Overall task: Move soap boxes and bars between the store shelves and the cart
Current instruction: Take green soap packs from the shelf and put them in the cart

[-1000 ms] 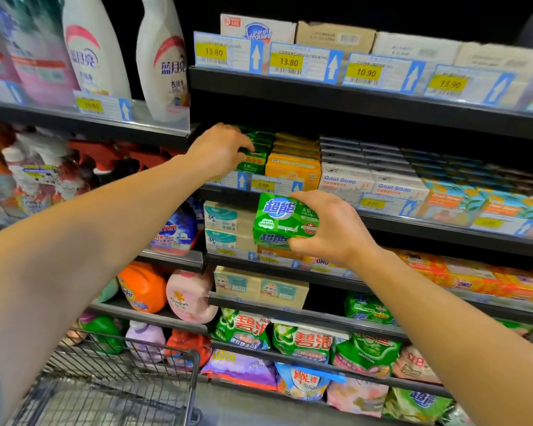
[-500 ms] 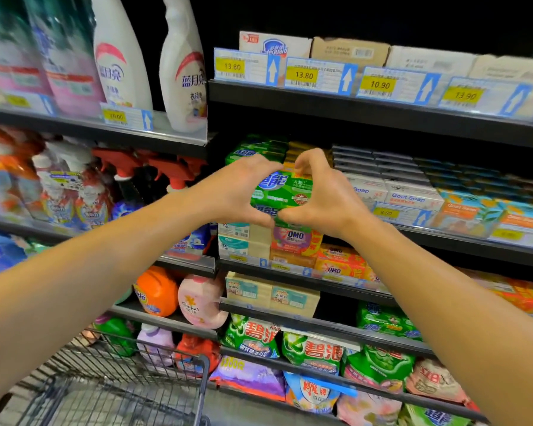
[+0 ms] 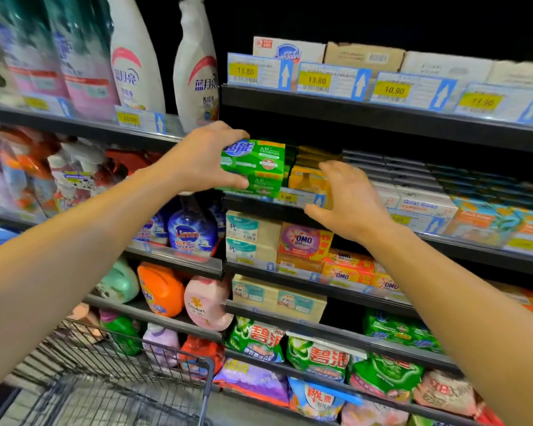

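Note:
My left hand (image 3: 202,158) grips a green soap pack (image 3: 254,161) by its left end, thumb under and fingers over the top. The pack sits at the front of the second shelf (image 3: 259,207), on top of another green pack. My right hand (image 3: 348,199) hovers just right of it with fingers spread and relaxed, holding nothing, in front of the yellow-orange soap boxes (image 3: 308,176). The wire cart (image 3: 111,382) stands at the lower left.
White Goat Soap boxes (image 3: 422,202) and orange-blue boxes fill the shelf to the right. OMO soap bars (image 3: 305,241) and beige boxes lie on the shelf below. Detergent bottles (image 3: 194,69) stand at upper left, bagged powder along the bottom shelves. Price tags line the shelf edges.
The green pack went from my right hand up to the shelf between both hands. Now my left hand alone holds it there and my right hand has let go and drawn right.

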Demonstrator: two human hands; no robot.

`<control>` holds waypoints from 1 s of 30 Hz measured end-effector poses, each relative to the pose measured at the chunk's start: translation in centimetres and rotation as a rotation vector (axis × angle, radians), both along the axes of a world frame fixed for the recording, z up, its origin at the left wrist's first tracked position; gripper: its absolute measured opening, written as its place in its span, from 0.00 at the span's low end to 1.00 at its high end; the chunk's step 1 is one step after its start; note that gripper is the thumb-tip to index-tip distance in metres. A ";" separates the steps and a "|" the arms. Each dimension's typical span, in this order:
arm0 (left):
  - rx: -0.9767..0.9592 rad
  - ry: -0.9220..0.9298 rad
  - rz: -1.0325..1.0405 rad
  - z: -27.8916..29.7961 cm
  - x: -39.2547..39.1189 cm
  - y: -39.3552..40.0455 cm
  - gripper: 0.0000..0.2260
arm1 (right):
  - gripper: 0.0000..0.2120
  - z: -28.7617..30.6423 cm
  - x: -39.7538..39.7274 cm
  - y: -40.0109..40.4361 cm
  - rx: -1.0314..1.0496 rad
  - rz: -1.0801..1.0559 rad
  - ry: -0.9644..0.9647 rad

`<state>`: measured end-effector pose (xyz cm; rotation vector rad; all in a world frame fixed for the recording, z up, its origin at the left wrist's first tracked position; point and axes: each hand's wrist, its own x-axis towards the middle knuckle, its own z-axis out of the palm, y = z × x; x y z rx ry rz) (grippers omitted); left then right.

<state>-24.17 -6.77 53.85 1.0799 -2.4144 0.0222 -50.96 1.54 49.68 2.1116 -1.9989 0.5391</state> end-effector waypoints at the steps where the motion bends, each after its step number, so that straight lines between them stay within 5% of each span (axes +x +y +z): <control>1: -0.005 -0.018 0.007 0.3 0.0 -0.1 0.39 | 0.40 -0.1 0.0 -0.1 0.023 -0.005 0.030; 11: 0.062 -0.163 0.000 0.4 -2.3 -2.3 0.36 | 0.36 -1.1 0.1 -0.2 0.041 0.004 0.144; 18: 0.024 -0.183 0.027 0.1 -4.0 -2.4 0.24 | 0.29 -0.9 0.3 -1.0 0.019 -0.012 0.094; 24: -0.078 -0.199 0.041 -2.2 -4.3 -0.9 0.36 | 0.25 -0.9 0.1 -1.8 0.004 -0.006 0.089; 30: -0.155 -0.222 0.045 -2.4 -4.6 -2.0 0.35 | 0.30 -1.6 0.1 -1.4 -0.009 0.002 0.146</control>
